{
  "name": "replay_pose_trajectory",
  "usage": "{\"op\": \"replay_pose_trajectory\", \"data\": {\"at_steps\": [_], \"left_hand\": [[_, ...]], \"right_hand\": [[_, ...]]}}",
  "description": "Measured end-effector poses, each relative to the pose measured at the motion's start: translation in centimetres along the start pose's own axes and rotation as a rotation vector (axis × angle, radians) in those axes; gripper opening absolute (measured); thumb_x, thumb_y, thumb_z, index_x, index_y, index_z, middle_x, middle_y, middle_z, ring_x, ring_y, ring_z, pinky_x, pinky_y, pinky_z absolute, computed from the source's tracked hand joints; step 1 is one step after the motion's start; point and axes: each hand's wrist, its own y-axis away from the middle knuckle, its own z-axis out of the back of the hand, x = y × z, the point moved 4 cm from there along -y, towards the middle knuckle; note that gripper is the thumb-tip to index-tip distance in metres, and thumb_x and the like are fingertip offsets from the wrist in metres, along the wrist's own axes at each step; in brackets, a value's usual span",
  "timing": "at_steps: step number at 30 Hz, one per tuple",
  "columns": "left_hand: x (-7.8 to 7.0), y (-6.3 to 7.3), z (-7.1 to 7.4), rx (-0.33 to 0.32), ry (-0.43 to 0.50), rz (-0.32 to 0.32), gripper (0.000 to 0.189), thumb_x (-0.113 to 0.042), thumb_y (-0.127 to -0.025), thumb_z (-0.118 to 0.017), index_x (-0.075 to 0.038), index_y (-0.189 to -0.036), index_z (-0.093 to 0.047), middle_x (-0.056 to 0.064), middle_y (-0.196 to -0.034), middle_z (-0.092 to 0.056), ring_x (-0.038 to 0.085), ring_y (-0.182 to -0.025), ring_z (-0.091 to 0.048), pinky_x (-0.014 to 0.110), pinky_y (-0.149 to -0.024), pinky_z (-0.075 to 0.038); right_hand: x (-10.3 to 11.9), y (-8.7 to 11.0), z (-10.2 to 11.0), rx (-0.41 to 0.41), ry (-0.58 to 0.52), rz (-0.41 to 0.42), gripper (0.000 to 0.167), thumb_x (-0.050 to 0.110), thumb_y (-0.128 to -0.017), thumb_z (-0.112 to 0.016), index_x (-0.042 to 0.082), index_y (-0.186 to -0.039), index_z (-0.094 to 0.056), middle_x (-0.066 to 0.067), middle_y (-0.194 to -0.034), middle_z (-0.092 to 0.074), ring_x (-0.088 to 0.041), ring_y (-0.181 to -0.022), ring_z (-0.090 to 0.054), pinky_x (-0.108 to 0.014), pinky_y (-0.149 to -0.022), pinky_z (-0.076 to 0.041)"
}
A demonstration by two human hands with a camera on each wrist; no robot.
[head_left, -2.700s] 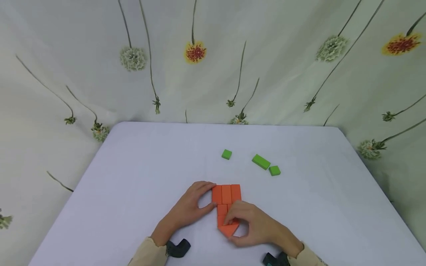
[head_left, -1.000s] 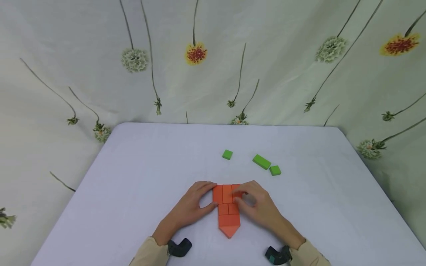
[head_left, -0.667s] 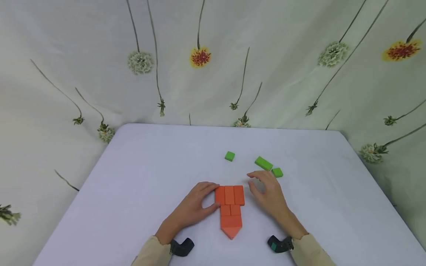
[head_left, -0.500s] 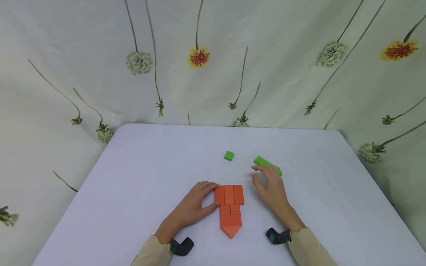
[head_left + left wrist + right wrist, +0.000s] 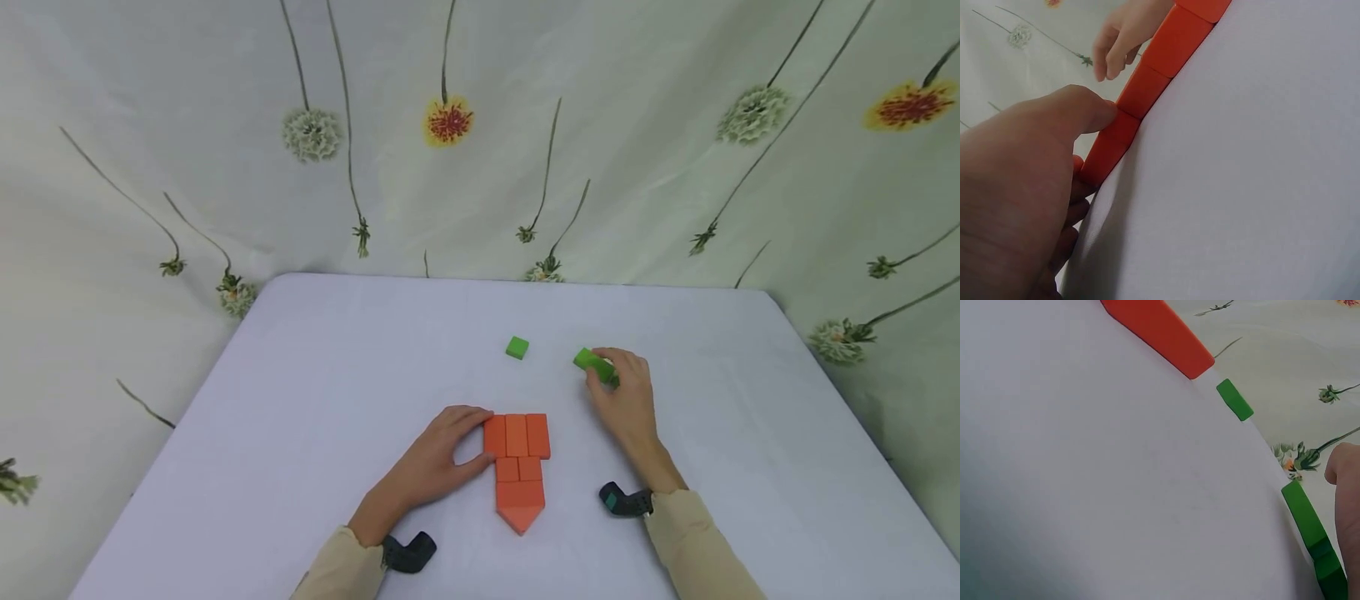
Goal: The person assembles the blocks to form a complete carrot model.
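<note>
Now that your right hand (image 5: 628, 396) has moved from the orange blocks (image 5: 529, 469) to the long green block (image 5: 587, 358), the work seems to be turning from orange to green. That block lies beyond the orange blocks, to their right. Your right thumb and forefinger stand parted around it; whether they grip it, I cannot tell. Your left hand (image 5: 431, 467), thumb and forefinger wide apart, still rests against the orange blocks' left side.
</note>
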Motion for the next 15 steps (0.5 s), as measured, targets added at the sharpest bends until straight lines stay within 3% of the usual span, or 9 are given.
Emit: {"op": "replay_pose_trajectory", "data": {"at_steps": [5, 11, 15], "left_hand": [[-0.1, 0.0, 0.2, -0.001, 0.001, -0.008, 0.056, -0.034, -0.096, -0.074, -0.012, -0.145, -0.057, 0.001, -0.144, -0.058, 0.021, -0.139, -0.050, 0.044, -0.116, -0.045], [-0.1, 0.0, 0.1, 0.008, 0.015, 0.007, 0.057, -0.034, -0.096, -0.074, -0.013, -0.146, -0.057, 0.001, -0.144, -0.057, 0.020, -0.139, -0.050, 0.042, -0.116, -0.045], [-0.1, 0.0, 0.2, 0.011, 0.025, 0.010, 0.057, -0.034, -0.096, -0.074, -0.013, -0.146, -0.057, 0.001, -0.145, -0.057, 0.020, -0.139, -0.049, 0.042, -0.117, -0.044]], "right_hand": [[-0.6, -0.3, 0.0, 0.022, 0.019, -0.074, 0.034, 0.003, -0.086, -0.076, -0.002, -0.119, -0.069, -0.024, -0.121, -0.067, -0.045, -0.111, -0.054, -0.051, -0.089, -0.045], [-1.5, -0.1, -0.3, 0.138, 0.083, -0.247, 0.043, 0.011, -0.092, -0.071, -0.002, -0.132, -0.063, -0.026, -0.135, -0.059, -0.045, -0.127, -0.047, -0.055, -0.098, -0.045], [-1.6, -0.1, -0.4, 0.182, 0.118, -0.278, 0.043, 0.012, -0.094, -0.069, -0.004, -0.133, -0.063, -0.028, -0.135, -0.061, -0.045, -0.126, -0.049, -0.055, -0.098, -0.046]]}}
